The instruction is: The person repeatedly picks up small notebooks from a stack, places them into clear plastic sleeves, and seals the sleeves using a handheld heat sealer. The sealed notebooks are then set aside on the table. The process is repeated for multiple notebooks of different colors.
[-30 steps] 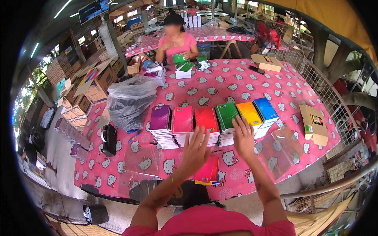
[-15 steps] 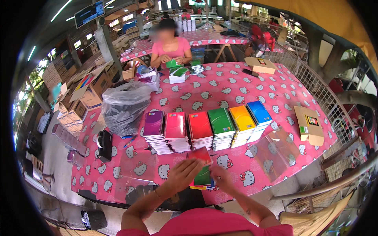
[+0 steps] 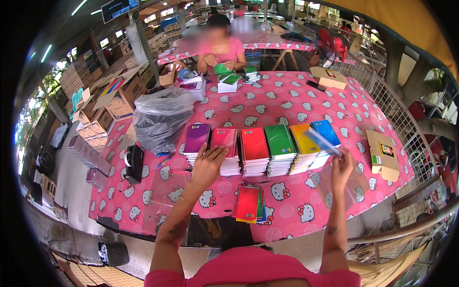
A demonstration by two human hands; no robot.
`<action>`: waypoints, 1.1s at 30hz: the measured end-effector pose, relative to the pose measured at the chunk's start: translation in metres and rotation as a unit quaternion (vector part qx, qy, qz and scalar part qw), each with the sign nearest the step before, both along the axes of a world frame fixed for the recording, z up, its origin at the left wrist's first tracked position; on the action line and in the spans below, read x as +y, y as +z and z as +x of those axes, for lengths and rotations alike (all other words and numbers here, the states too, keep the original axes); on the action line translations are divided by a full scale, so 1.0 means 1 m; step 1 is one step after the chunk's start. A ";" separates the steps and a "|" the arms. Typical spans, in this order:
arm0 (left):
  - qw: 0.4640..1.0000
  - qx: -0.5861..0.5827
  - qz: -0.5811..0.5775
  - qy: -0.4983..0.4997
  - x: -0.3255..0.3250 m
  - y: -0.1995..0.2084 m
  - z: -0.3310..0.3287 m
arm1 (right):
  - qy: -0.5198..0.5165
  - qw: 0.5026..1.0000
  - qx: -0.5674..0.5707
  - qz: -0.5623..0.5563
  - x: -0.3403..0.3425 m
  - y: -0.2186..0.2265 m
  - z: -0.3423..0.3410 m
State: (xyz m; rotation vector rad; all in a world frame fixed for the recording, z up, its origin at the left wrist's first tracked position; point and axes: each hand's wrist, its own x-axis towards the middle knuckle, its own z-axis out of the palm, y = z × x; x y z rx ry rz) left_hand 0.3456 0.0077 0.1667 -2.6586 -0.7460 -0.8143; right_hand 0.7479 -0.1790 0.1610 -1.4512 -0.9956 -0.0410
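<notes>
Six upright stacks of spiral notebooks stand in a row: purple (image 3: 198,134), pink (image 3: 224,137), red (image 3: 255,143), green (image 3: 279,139), yellow (image 3: 302,139) and blue (image 3: 325,130). My left hand (image 3: 210,164) rests on the near part of the pink stack, beside the purple one. Its fingers are stretched out over the cover; the thumb is hidden. Raised at the right, my right hand (image 3: 341,167) grips a tilted, motion-blurred notebook (image 3: 323,140), bluish with pale pages, in front of the yellow and blue stacks. Nearer me lies a small fanned pile of notebooks (image 3: 248,203), red on top, with green, blue and yellow edges showing.
A black tape dispenser (image 3: 134,165) and a grey plastic bag (image 3: 162,122) stand at the left. Clear plastic sheets (image 3: 167,191) lie at both sides; an opened cardboard box (image 3: 381,155) is at the right. Across the table, a person handles green notebooks (image 3: 229,79).
Both hands have left the small pile. My left hand moved up to the pink stack, my right out to the right, now holding a notebook. The red notebook now lies atop the pile.
</notes>
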 end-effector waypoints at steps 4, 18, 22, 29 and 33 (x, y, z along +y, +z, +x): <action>0.976 -0.190 -0.102 0.018 -0.069 0.042 0.007 | 0.269 0.956 0.110 0.023 -0.009 -0.062 -0.094; 0.928 -0.075 -0.357 0.074 -0.075 -0.046 0.057 | 0.198 0.901 0.341 -0.179 0.000 -0.183 -0.153; 0.906 -0.240 -0.051 0.344 0.011 0.028 -0.013 | 0.228 0.853 0.423 -0.202 -0.023 -0.172 -0.189; 0.874 -0.243 -0.335 0.255 0.046 0.033 -0.072 | 0.210 0.907 0.230 -0.284 -0.013 -0.192 -0.205; 0.924 -0.283 -0.256 -0.016 -0.023 0.087 -0.044 | 0.232 0.855 0.428 -0.181 -0.009 -0.211 -0.186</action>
